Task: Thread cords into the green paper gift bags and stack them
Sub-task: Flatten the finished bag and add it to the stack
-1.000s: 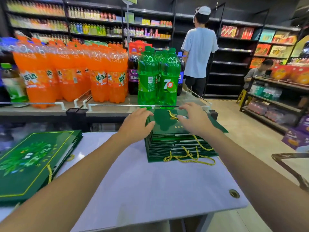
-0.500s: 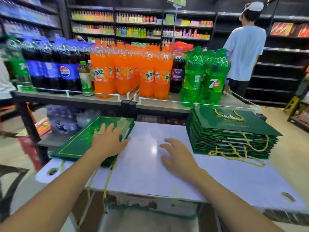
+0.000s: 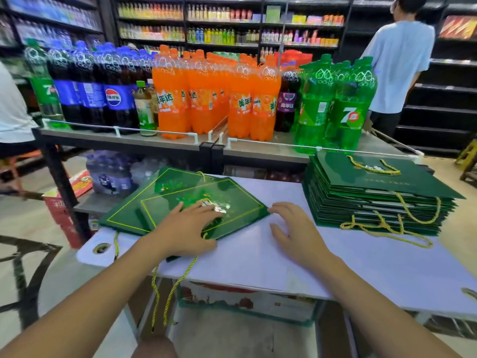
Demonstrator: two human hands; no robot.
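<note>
Step in hand: fetching the next bag to thread. Left hand (image 3: 191, 226) lies flat, fingers spread, on the top bag (image 3: 237, 197) of the left pile (image 3: 129, 213), at the near-left of the counter (image 3: 258, 259). Top bag sits skewed against the bag under it, its right corner pointing at the counter's middle. Right hand (image 3: 296, 231) is empty, fingers spread and relaxed, palm down on the bare counter just right of that corner. Its index tip is at the corner; cannot tell if it touches. Hands apart, neither gripping anything.

Loose yellow cords (image 3: 170, 293) hang off the near edge from under the left pile. Whether they run through a bag is not visible. Finished stack (image 3: 374, 200) sits at the far right of the counter, well apart from the pile, with gold handles (image 3: 387, 228) looping out of its near side. Behind, a shelf (image 3: 154, 140) carries soda bottles (image 3: 206, 99). A person in a pale blue shirt (image 3: 402, 60) stands far right, back turned.

Judging by stack height, many bags are done and a few are left. Next move calls for sliding the top bag to the middle, off the pile, then picking a cord and finding the holes at the bag's mouth. Risks: the glossy bag slips, the lower one drags along, or the hanging cords snag.
</note>
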